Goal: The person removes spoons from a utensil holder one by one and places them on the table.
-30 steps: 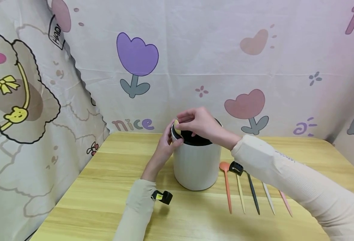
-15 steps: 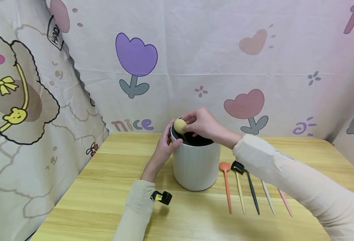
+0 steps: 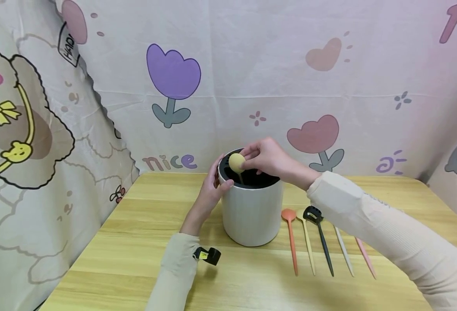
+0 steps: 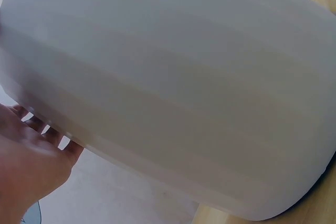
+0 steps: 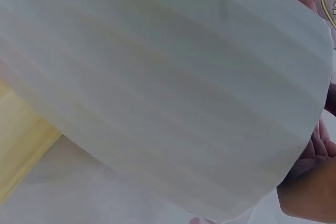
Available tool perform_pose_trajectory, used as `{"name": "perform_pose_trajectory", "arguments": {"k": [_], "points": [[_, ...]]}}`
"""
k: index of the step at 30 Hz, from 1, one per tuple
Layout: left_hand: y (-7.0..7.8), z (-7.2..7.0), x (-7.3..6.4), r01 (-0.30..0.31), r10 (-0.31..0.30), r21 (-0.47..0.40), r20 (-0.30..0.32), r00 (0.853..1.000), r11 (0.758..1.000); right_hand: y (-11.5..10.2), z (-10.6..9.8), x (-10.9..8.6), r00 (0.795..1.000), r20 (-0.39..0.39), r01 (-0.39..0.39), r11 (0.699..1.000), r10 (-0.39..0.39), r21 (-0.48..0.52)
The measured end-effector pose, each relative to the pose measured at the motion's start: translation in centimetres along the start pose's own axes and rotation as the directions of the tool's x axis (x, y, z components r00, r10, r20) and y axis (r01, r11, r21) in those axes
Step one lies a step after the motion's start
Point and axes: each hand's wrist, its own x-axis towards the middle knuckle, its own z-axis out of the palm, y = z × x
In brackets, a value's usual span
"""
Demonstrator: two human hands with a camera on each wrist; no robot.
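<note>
A white round utensil holder with a black inner rim stands upright on the table. My left hand grips its left side near the rim, thumb in front and fingers behind. In the left wrist view, the fingers lie along the holder's pale wall. Over the opening, my right hand pinches the round head of a yellow spoon. The spoon's thin stem points down into the holder, where its lower part is hidden. The holder's wall fills most of the right wrist view.
Right of the holder, an orange spoon, a second yellow spoon, a black slotted utensil, a white handle and a pink handle lie side by side. The right sleeve covers the last two's upper ends. A patterned cloth hangs behind.
The yellow spoon's head has moved right from the holder's left rim over the opening, and its round face now shows. The right hand moved slightly right with it; the left stays at the rim.
</note>
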Motion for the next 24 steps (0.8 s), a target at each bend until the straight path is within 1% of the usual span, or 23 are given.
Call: {"name": "perform_pose_trajectory", "arguments": {"k": [3, 6, 12, 14, 18, 22, 23, 24], "points": [[-0.1, -0.1, -0.1, -0.002, 0.002, 0.005, -0.007, 1.000, 1.000, 0.0, 0.0, -0.2, 1.000, 0.007, 0.018, 1.000, -0.018, -0.003], [-0.2, 0.0, -0.2, 0.000, 0.000, 0.002, -0.010, 1.000, 1.000, 0.1, -0.3, -0.3, 0.999, -0.003, 0.049, 0.999, -0.049, 0.020], [0.0, 0.4, 0.0, 0.004, -0.004, 0.005, -0.008, 1.000, 1.000, -0.5, -2.8, -0.9, 0.996, -0.072, 0.069, 0.990, -0.061, 0.122], [0.1, 0.4, 0.1, -0.003, 0.003, 0.006, -0.010, 1.000, 1.000, -0.9, -3.5, -1.2, 0.994, -0.089, 0.073, 0.988, -0.061, 0.139], [0.1, 0.2, 0.1, -0.011, 0.011, 0.019, -0.018, 1.000, 1.000, -1.7, -4.4, -1.7, 0.987, -0.124, 0.118, 0.979, -0.098, 0.164], [0.1, 0.1, 0.1, -0.013, 0.013, 0.014, -0.016, 1.000, 1.000, -2.4, -5.1, -2.2, 0.971, -0.187, 0.187, 0.960, -0.149, 0.208], [0.1, 0.1, 0.1, -0.014, 0.014, 0.010, -0.016, 1.000, 1.000, -2.5, -5.3, -2.3, 0.965, -0.204, 0.210, 0.948, -0.163, 0.237], [0.1, 0.1, 0.1, -0.017, 0.017, 0.005, -0.018, 1.000, 1.000, -2.7, -5.5, -2.5, 0.960, -0.219, 0.236, 0.930, -0.177, 0.283]]}}
